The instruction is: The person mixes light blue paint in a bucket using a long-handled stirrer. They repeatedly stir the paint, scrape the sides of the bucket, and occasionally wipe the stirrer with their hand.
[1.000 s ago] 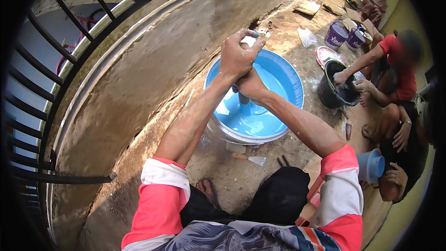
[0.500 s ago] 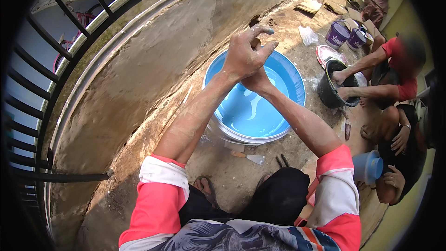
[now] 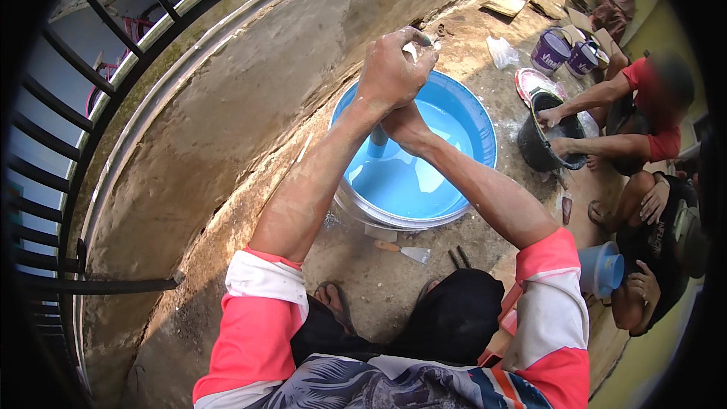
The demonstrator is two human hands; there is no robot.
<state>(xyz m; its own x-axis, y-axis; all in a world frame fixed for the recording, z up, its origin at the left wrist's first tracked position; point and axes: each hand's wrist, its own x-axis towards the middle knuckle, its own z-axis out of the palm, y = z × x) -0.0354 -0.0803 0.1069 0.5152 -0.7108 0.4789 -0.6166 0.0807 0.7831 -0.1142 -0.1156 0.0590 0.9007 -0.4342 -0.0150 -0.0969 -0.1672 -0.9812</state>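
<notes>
Below my hands stands a wide white bucket (image 3: 394, 221) of light blue liquid paint (image 3: 401, 185). A thick blue-coated stick (image 3: 376, 142) dips into the paint, tilted, with a lit reflection beside it. My left hand (image 3: 394, 72) is uppermost, fingers curled round the stick's upper part, with blue smears on a fingertip. Just beneath it, my right hand (image 3: 407, 127) is closed on the same stick, its fingers mostly hidden by the left hand and wrist. Both forearms look dusty with dried paint.
A putty knife (image 3: 405, 251) lies in front of the bucket. To the right, another person works with both hands in a black bucket (image 3: 530, 148); a second sits near a light blue container (image 3: 600, 270). Purple-white pails (image 3: 551, 53) stand beyond. Left are a low wall (image 3: 227, 106) and black railing (image 3: 57, 113).
Both hands have shifted slightly left and away from me, and the left fingers look more curled. More of the stick shows, and the reflections on the paint have changed shape.
</notes>
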